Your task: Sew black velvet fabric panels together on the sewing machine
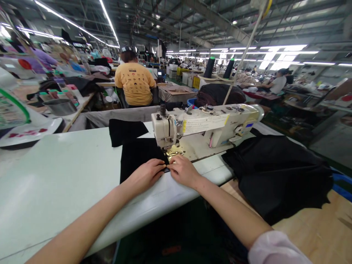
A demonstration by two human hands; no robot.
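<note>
A black fabric piece (137,156) lies on the pale green sewing table (55,179), running under the presser foot of a cream sewing machine (203,126). My left hand (147,174) rests on the fabric's near right corner with its fingers pressed together on the cloth. My right hand (183,170) meets it at the same edge, fingers pinching the fabric just in front of the needle plate (176,150). A second black piece (125,131) lies behind, left of the machine head.
A heap of black cloth (277,176) spreads over the wooden bench (316,227) at right. A person in a yellow shirt (135,83) sits ahead with their back turned. A fan base (24,130) and a metal bowl (59,106) stand at left. Thread cones (209,67) are behind the machine.
</note>
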